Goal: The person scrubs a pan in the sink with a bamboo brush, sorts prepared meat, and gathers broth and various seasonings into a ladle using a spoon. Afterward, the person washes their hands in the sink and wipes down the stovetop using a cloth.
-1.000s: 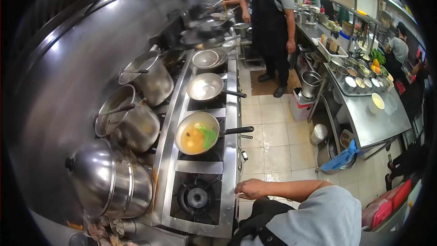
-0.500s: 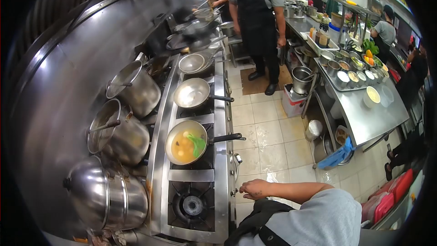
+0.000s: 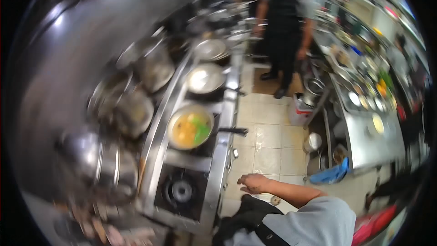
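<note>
Steel stove point(image 3: 186, 158) at left carries a round, black-handled pan point(image 3: 186, 146) of yellow broth point(image 3: 184, 130); right hand point(image 3: 252, 183), empty, loosely curled, now sits slightly farther from the stove's edge than before.

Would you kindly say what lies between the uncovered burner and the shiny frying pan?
In the head view, a broth-filled frying pan with greens stands between the uncovered burner and the shiny frying pan, flanked by metal stove strips.

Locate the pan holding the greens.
In the head view, the pan sits just left of centre on the stove, between another pan and the bare burner.
</note>
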`<state>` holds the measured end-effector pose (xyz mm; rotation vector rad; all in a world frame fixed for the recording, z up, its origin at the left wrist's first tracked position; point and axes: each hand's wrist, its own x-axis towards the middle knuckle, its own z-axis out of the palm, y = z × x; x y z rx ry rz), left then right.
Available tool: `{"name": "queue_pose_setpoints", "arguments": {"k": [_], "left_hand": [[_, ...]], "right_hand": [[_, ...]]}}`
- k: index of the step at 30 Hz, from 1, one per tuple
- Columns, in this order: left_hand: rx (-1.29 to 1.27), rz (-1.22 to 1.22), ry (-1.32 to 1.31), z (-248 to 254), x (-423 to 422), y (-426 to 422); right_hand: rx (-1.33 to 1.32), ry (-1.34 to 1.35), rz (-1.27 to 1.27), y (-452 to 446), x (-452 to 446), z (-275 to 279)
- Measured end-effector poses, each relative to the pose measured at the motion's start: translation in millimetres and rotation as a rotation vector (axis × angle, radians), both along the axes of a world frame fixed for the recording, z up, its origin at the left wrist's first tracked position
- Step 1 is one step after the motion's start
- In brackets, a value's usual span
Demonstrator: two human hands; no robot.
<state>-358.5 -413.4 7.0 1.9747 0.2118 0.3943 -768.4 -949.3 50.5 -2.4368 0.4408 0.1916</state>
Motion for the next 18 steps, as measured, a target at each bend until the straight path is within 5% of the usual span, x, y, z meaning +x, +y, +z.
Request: {"name": "queue_pose_setpoints", "arguments": {"k": [2, 4, 7, 12, 17, 18], "left_hand": [[-0.209, -0.01, 0.061, 3.9, -9.4, -9.4], [-0.225, 0.11, 0.082, 32.1, -38.4, -29.6], [0.044, 0.245, -0.103, 16.6, -32.9, -1.8], [-0.369, 0.301, -0.064, 66.5, -52.9, -22.4], [-0.293, 0.268, -0.127, 21.6, 3.7, -24.7], [-0.057, 0.259, -0.16, -14.2, 31.8, -20.5]], "right_hand": [[-0.015, -0.137, -0.044, 2.8, 2.5, -12.6], [0.06, -0.003, -0.114, 13.1, 13.5, 9.2], [0.048, -0.051, -0.076, 31.2, 28.3, 10.1], [-0.022, -0.095, 0.089, 51.7, 56.8, 14.0], [-0.054, -0.063, 0.211, 85.8, 100.9, 26.7], [-0.056, -0.071, 0.241, 92.7, 110.6, 28.1]]}}
